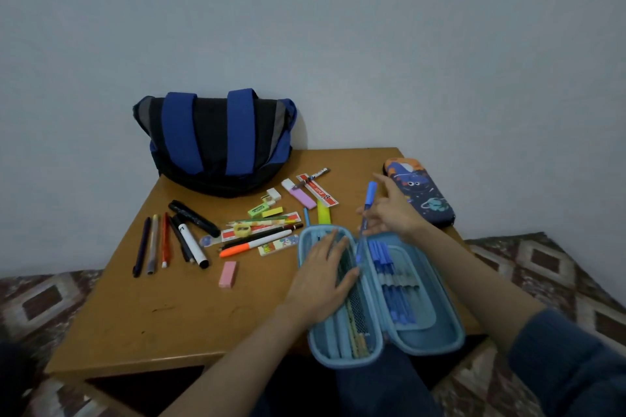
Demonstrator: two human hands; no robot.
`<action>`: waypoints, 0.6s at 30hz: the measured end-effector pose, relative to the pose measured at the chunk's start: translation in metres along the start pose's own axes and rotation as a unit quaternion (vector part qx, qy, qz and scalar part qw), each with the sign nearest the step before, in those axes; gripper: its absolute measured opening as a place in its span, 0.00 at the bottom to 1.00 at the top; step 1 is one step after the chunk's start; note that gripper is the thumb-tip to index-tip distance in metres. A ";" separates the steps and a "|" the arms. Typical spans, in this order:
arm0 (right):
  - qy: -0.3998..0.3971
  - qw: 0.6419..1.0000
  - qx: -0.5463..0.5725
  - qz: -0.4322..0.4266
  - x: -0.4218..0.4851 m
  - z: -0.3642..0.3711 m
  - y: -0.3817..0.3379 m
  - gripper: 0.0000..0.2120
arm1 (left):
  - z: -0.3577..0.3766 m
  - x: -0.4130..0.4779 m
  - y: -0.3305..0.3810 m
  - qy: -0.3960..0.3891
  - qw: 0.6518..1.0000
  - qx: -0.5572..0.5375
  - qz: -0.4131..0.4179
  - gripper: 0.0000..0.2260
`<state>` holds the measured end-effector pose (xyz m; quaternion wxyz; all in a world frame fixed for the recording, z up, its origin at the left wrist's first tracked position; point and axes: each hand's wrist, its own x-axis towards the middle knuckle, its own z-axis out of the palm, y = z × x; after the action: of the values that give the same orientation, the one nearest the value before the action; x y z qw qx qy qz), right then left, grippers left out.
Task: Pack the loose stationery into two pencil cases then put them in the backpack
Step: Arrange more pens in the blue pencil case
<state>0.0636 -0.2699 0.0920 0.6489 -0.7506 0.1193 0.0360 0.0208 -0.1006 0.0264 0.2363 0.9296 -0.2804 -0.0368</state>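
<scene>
On the left of the table (162, 315), a row of pens (152, 244) and black markers (193, 230) lies loose, with a pink eraser (228, 274) nearer the front edge. The backpack (220, 142) stands behind them against the wall. Rulers, erasers and an orange highlighter (252, 245) are scattered mid-table. The light-blue pencil case (437, 318) lies unzipped at the front edge, and the left hand (321, 278) rests flat, fingers straight, on its mesh half. The right hand (394, 213) pinches a blue pen (370, 193) nearly upright, its lower tip seemingly inside the case beside other blue pens. A dark space-print pencil case (423, 196) lies closed at the far right.
</scene>
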 end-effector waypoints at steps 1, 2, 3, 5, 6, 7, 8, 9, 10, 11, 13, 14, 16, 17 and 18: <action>0.008 1.000 -0.005 -0.005 0.001 -0.005 0.001 0.34 | 0.001 0.001 0.000 -0.023 1.000 0.002 0.006 0.28; 0.023 1.000 -0.016 -0.011 0.002 -0.012 0.004 0.32 | 0.004 0.003 0.003 -0.045 0.999 0.005 0.011 0.28; 0.042 0.998 -0.036 -0.018 0.004 -0.016 0.007 0.30 | 0.007 0.005 0.002 -0.061 0.998 0.007 0.012 0.29; 0.094 0.992 -0.084 -0.030 0.009 -0.026 0.013 0.26 | 0.015 0.007 0.003 -0.091 0.996 0.009 0.002 0.29; 0.113 0.988 -0.104 -0.035 0.011 -0.030 0.015 0.24 | 0.019 0.007 0.002 -0.101 0.995 0.018 -0.001 0.29; 0.123 0.984 -0.123 -0.041 0.012 -0.034 0.017 0.23 | 0.023 0.006 0.002 -0.103 0.994 0.036 0.001 0.30; 0.127 0.980 -0.148 -0.046 0.012 -0.037 0.018 0.22 | 0.026 0.005 0.002 -0.101 0.993 0.057 0.007 0.30; 0.127 0.974 -0.179 -0.054 0.011 -0.040 0.019 0.22 | 0.029 0.003 0.001 -0.092 0.993 0.072 0.013 0.30; 0.123 0.969 -0.207 -0.059 0.011 -0.043 0.020 0.22 | 0.031 0.001 0.001 -0.082 0.993 0.078 0.017 0.30; 0.116 0.966 -0.224 -0.062 0.010 -0.045 0.021 0.23 | 0.033 -0.001 0.000 -0.074 0.994 0.077 0.018 0.30; 0.108 0.966 -0.228 -0.059 0.010 -0.047 0.025 0.23 | 0.034 -0.002 -0.001 -0.064 0.995 0.078 0.018 0.30; 0.110 0.966 -0.228 -0.058 0.011 -0.048 0.028 0.21 | 0.034 -0.002 -0.001 -0.063 0.995 0.081 0.018 0.30; 0.112 0.966 -0.229 -0.054 0.013 -0.048 0.032 0.18 | 0.034 -0.002 -0.001 -0.061 0.994 0.086 0.019 0.30; 0.109 0.966 -0.230 -0.050 0.013 -0.048 0.033 0.17 | 0.034 -0.002 -0.001 -0.059 0.994 0.088 0.019 0.29; 0.104 0.967 -0.230 -0.046 0.014 -0.048 0.034 0.17 | 0.034 -0.002 0.000 -0.059 0.994 0.090 0.018 0.29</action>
<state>0.0646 -0.3233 0.0638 0.4442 -0.8838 0.1399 -0.0455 0.0124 -0.1135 -0.0044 0.1359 0.9380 -0.3130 -0.0616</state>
